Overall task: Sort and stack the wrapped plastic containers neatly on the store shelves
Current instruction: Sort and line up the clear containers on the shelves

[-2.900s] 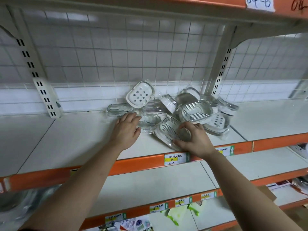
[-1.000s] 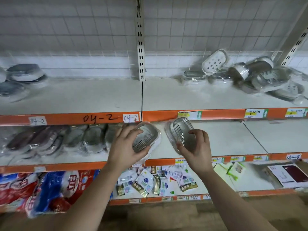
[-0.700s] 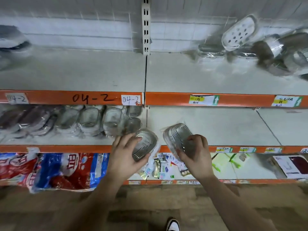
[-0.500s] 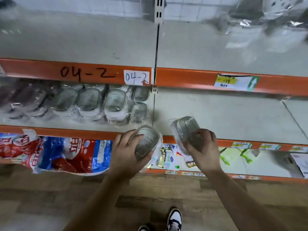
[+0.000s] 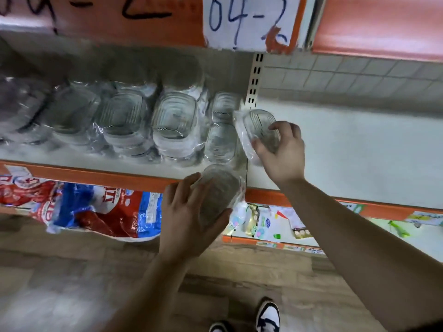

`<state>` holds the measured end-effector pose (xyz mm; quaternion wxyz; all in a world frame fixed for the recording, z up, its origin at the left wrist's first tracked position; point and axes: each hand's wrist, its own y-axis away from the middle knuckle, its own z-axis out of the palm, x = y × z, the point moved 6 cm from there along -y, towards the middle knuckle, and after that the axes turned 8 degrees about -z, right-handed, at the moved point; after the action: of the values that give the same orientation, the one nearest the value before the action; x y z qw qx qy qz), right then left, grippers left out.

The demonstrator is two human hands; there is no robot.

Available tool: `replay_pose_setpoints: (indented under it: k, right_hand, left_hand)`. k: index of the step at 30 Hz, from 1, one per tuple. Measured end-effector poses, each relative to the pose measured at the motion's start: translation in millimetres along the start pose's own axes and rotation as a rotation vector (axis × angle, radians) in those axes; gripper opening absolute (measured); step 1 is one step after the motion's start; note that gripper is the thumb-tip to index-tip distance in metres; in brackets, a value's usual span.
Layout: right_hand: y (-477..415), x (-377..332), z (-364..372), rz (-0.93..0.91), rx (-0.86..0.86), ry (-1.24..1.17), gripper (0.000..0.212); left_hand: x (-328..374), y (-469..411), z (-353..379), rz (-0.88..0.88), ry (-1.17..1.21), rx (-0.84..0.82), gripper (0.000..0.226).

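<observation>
Nearby, wrapped containers [image 5: 173, 121] crowding shelf [image 5: 347, 159] beside slotted post [image 5: 254, 80], left hand [image 5: 189, 219] gripping near container [image 5: 221, 188], right hand [image 5: 282, 154] gripping far container [image 5: 260, 124].

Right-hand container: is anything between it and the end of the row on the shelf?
Nothing visible. The right hand holds the container right beside the row's last two small containers, with only white shelf beneath it.

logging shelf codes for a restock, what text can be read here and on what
"04-2": blue handwriting on the white paper label taped to the orange upper shelf edge.
Black marker writing on that edge: cut off by the frame.
Red, white and blue plastic bag: print too blurred.
Small colourful packets and lower shelf tags: too small.
</observation>
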<state>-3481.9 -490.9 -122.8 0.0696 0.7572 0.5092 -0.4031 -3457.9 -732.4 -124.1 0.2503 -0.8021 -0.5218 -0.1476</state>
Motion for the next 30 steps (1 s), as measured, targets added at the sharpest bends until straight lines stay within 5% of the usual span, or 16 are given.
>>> replay_pose_setpoints:
  k: [11,16,20,24,30]
  right_hand:
    - [-123.3,-40.8,87.3,-0.11,-0.075,0.44,0.056]
    - [-136.9,-44.6,105.1,-0.007,-0.044,0.41,0.058]
    - [-124.9,-44.0,112.8,-0.205,-0.23,0.495,0.06]
    - [-112.1,-21.3,88.3,-0.305,-0.204,0.299,0.054]
    - [-44.0,51.1,44.3,-0.148,-0.231,0.236,0.044]
  left_hand:
    - [-13.8,-5.6,1.2,0.015,0.03,0.024,0.056]
    - [-13.5,-3.4,10.6,0.011,0.034,0.017,0.055]
    - [-10.8,-2.2,15.3,0.01,0.027,-0.004,0.055]
    - [-4.0,-7.7,13.3,0.016,0.056,0.02,0.052]
    - [13.8,-33.7,11.9,0.047,0.058,0.026,0.056]
